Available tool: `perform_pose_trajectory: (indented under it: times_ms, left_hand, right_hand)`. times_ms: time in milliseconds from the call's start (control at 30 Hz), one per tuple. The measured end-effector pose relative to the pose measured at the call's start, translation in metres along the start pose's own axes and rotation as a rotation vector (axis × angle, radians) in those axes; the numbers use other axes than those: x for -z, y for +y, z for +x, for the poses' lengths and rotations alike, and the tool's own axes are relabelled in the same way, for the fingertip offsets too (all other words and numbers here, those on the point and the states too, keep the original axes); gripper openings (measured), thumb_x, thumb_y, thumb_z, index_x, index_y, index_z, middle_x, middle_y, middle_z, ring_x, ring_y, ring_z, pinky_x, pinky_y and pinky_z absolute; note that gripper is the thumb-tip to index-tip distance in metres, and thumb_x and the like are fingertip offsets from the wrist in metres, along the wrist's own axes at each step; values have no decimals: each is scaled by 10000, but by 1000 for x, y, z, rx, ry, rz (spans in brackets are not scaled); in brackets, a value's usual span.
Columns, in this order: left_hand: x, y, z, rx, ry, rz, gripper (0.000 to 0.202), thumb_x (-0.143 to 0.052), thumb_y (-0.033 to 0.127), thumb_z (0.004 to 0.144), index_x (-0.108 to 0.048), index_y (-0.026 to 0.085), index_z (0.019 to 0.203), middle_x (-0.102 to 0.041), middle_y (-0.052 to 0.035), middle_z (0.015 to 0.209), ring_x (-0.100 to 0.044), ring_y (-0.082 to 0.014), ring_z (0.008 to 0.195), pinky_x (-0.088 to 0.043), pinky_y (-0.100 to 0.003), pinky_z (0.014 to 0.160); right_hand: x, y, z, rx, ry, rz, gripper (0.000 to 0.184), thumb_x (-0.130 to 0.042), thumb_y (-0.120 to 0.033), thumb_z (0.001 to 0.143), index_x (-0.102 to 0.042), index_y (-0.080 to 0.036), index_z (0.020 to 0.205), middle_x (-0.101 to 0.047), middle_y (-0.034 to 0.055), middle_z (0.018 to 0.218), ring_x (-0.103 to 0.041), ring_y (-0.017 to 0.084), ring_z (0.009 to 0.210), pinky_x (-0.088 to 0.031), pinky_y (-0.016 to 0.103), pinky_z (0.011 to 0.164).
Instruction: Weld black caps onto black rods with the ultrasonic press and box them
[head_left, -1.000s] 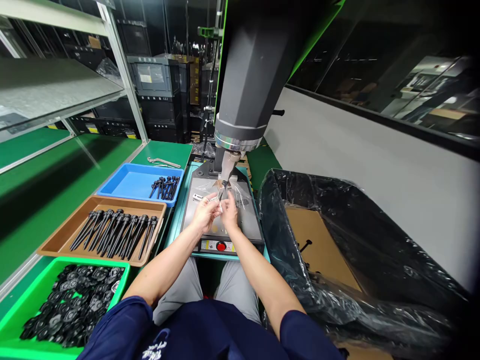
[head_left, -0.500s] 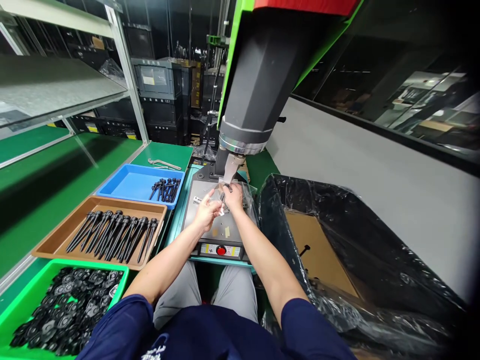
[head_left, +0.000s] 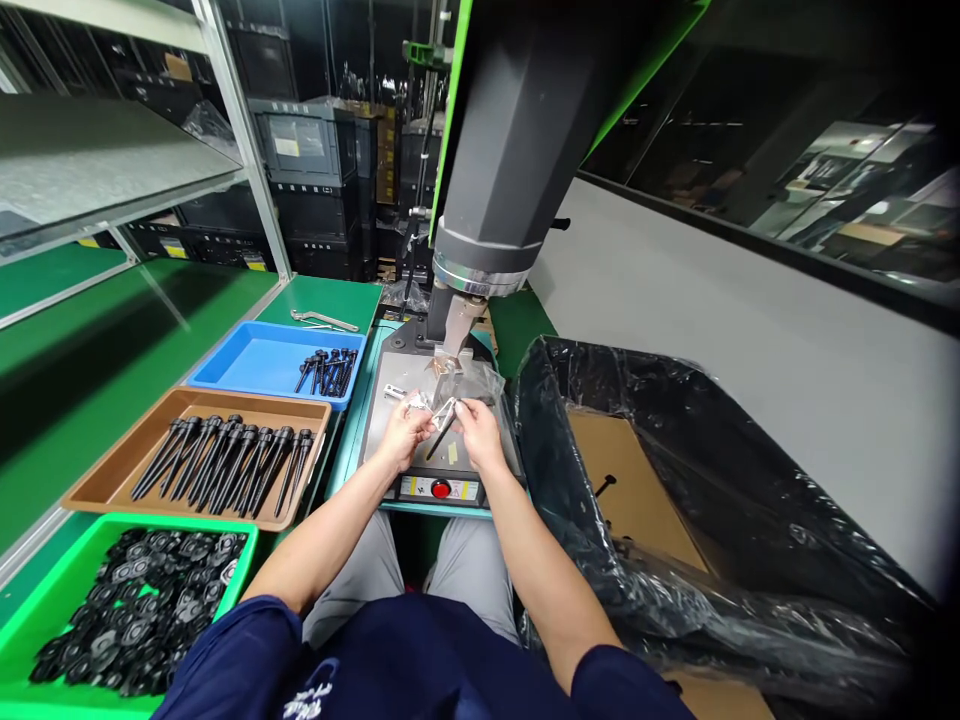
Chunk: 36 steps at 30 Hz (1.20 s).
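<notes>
Both my hands are over the metal work plate [head_left: 375, 425] of a bench machine. My left hand [head_left: 405, 436] has its fingers pinched together at a small white piece [head_left: 441, 414] that lies between the hands. My right hand [head_left: 480, 434] pinches the upper end of a slim black rod-shaped part [head_left: 441, 440], which slants down to the left in front of the white piece. Behind the fingers, the machine's tapered metal tip [head_left: 460, 322] points down at a small fixture [head_left: 446, 366] with clear film around it. A red button [head_left: 441, 488] sits on the machine's front.
Left of me stand a blue tray [head_left: 240, 360] with short black parts, a brown tray [head_left: 127, 450] with long black rods, and a green tray [head_left: 22, 625] of round black pieces. A box lined with black plastic [head_left: 720, 440] is on the right. The machine's grey column [head_left: 502, 130] overhangs the plate.
My hands have drawn back from the fixture under the tip toward me. The black rod-shaped part and white piece now show between them. The view has shifted slightly.
</notes>
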<state>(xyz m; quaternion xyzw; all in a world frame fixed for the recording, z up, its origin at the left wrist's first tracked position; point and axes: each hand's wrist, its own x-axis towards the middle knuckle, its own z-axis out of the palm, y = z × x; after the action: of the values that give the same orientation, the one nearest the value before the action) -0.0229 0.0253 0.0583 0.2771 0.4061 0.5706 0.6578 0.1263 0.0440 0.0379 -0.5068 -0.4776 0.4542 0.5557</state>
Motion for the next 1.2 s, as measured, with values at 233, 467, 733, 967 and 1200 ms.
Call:
perform_pose_trajectory:
  times_ms: [233,467,733,967,1200]
  left_hand:
    - [31,-16,-11,160,52,136,514,-796,309,710,-574,149,1145,-701,-52,824,-659,-111,625,-491,-203,565]
    - [49,-36,-66,-175,-1,448,372,-807,359,705,-694,145,986,-725,-95,939,-685,-186,861,-548,-293,744]
    - [39,-31,-81,-518,-205,576,319,-746,439,786,-715,158,934,-729,-79,926,-652,-152,750,-543,-295,727]
    - [46,-39,-82,-536,-168,608,260,-698,415,830,-719,164,894,-731,-78,919,-670,-181,847,-532,-318,802]
    - [49,-35,-85,-490,-171,623,217,-705,376,830,-731,166,878,-720,-60,864,-642,-163,785,-512,-304,760]
  right_hand:
    - [18,-18,-63,-81,-285,130,496,-789,-572,714,-632,-179,973,-717,75,919,-706,236,836,-566,360,745]
    - [17,-31,-86,170,-258,98,396,-837,-470,721,-642,-215,953,-722,55,924,-686,202,858,-566,360,822]
    - [-7,-26,-110,372,-194,14,330,-834,-344,746,-595,-247,952,-695,31,952,-686,201,884,-570,359,831]
    - [-10,-21,-111,352,-172,-70,322,-823,-318,750,-600,-239,968,-694,26,943,-683,198,875,-561,351,825]
    - [-4,-40,-104,364,-323,-132,233,-666,-408,879,-724,-237,1026,-709,66,997,-662,222,924,-538,379,849]
